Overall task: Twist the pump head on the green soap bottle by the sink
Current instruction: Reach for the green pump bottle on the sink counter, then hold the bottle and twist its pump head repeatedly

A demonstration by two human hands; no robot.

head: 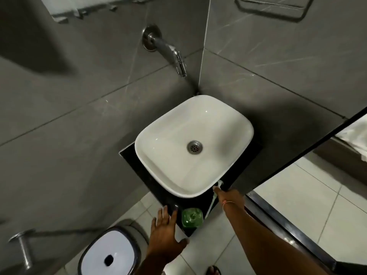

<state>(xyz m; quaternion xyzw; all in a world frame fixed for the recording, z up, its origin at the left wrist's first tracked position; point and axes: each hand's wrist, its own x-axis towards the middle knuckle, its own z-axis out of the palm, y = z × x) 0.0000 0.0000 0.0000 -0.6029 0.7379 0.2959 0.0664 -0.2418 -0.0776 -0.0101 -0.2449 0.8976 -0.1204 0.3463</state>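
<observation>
The green soap bottle (192,217) stands at the near corner of the black counter (139,171), seen from above with its neck open. Its white pump head (219,183) is off the bottle, and my right hand (228,194) is shut on it just past the sink's near right rim. The pale dip tube (211,205) hangs from the pump down to the bottle's right side. My left hand (165,229) is open with fingers spread, just left of the bottle, its fingertips at the counter's edge.
A white basin (151,133) fills most of the counter, under a wall tap (174,56). A white-lidded bin (111,253) stands on the floor at lower left. A metal bar (23,247) juts from the left wall, and a dark door frame (297,155) runs on the right.
</observation>
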